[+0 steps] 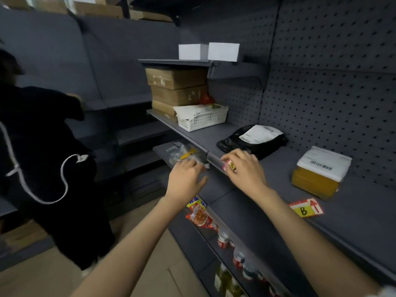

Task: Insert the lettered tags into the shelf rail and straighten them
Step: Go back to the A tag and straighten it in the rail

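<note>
My right hand (pixel 244 170) pinches a small red and yellow lettered tag (pixel 230 166) against the front rail (pixel 214 160) of the grey shelf. My left hand (pixel 186 176) rests just left of it at the rail's end, fingers curled; whether it holds anything I cannot tell. A second tag marked B (pixel 306 207), red and yellow with an arrow, lies flat on the shelf surface to the right, apart from both hands.
On the shelf stand a yellow box (pixel 317 174), a black mailer bag (pixel 252 140), a white basket (pixel 203 117) and stacked cartons (pixel 177 88). Bottles and packets (pixel 201 215) fill the lower shelves. A person in black (pixel 42 157) stands at the left.
</note>
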